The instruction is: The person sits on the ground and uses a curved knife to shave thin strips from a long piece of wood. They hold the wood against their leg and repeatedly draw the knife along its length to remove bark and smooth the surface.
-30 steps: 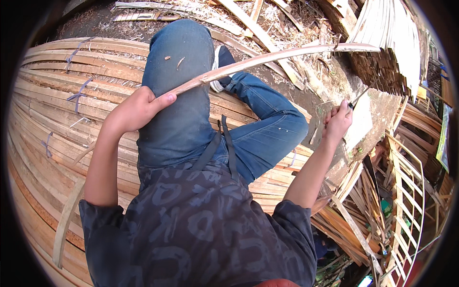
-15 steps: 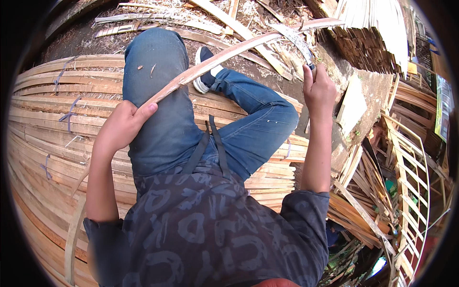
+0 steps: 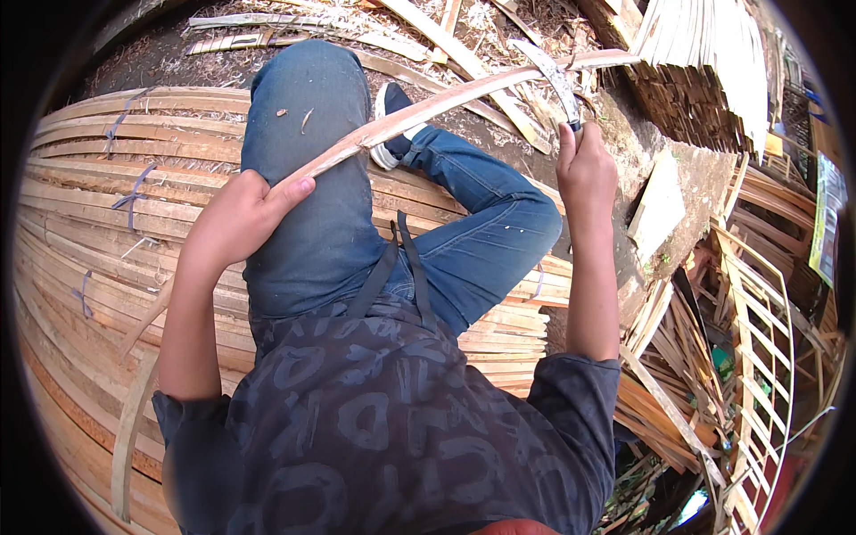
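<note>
A long wooden strip slants across my raised knee, its far end reaching out to the upper right. My left hand is closed around it near the thigh, thumb along the top, and its tail comes out behind my forearm. In my right hand is the handle of a sickle with a curved, bright metal blade. The blade crosses the strip close to its far end; whether it touches the wood I cannot tell.
I sit on bundled wooden strips tied with purple cord. Shavings and loose slats litter the ground ahead. A stack of boards stands at the upper right, a stone block below it. A slatted wooden frame leans at the right.
The sickle has turned slightly and stays by the strip's far end. My left hand and the strip sit a little further right in the picture, as do my legs.
</note>
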